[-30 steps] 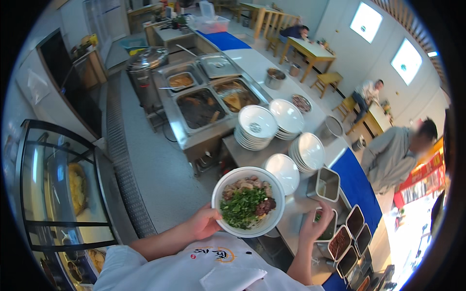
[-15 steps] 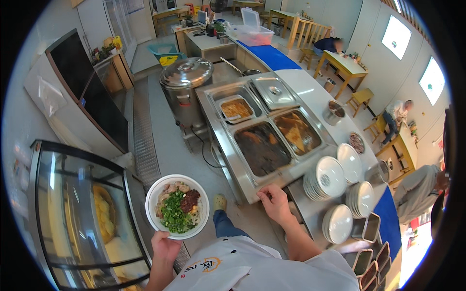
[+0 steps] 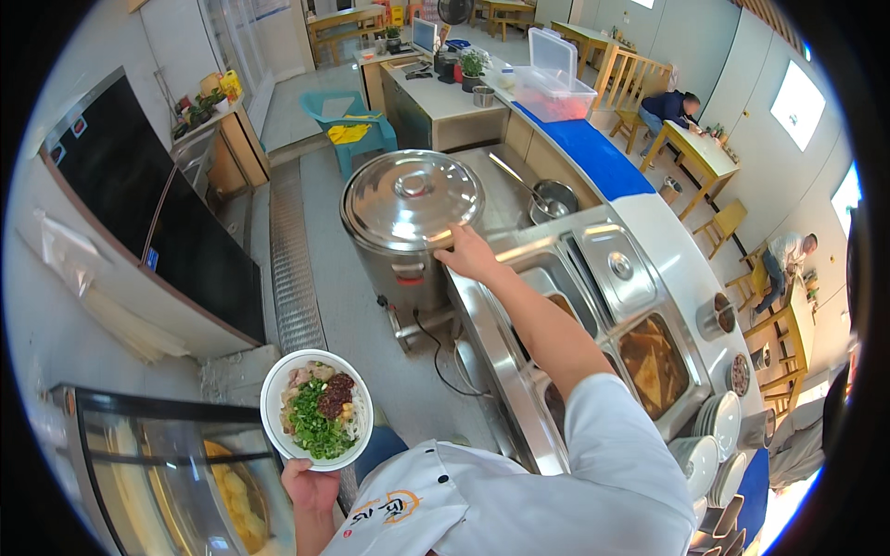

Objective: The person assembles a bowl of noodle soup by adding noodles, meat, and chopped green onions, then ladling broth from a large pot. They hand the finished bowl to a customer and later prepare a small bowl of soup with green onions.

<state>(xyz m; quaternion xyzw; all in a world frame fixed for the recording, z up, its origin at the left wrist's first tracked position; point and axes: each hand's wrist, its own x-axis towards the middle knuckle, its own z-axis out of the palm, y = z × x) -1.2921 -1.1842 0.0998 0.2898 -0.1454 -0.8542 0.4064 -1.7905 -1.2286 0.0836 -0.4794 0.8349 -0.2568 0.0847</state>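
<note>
In my left hand (image 3: pixel 311 484) is a white bowl (image 3: pixel 271 408), tipped slightly toward me, gripped at its near rim. It holds pale noodles, chopped green onions (image 3: pixel 315 422), a dark red sauce and pieces of pale meat. My right hand (image 3: pixel 465 252) reaches forward across the steel counter to the big steel pot (image 3: pixel 399 283). Its fingers and thumb close on the near right edge of the domed pot lid (image 3: pixel 394 181). The lid sits on the pot, so the contents are hidden.
Right of the pot, a food warmer holds brown fried pieces (image 3: pixel 654 366) and a steel lid (image 3: pixel 619 264). A ladle (image 3: pixel 514 176) rests in a small pan (image 3: pixel 554 199). Stacked white bowls (image 3: pixel 697 463) stand nearer. At left is a glass display case (image 3: pixel 167 408); behind, a teal chair (image 3: pixel 348 111).
My right hand has moved from the warmer's near corner forward to the pot lid. The view has shifted toward the pot. My left hand still holds the bowl.
</note>
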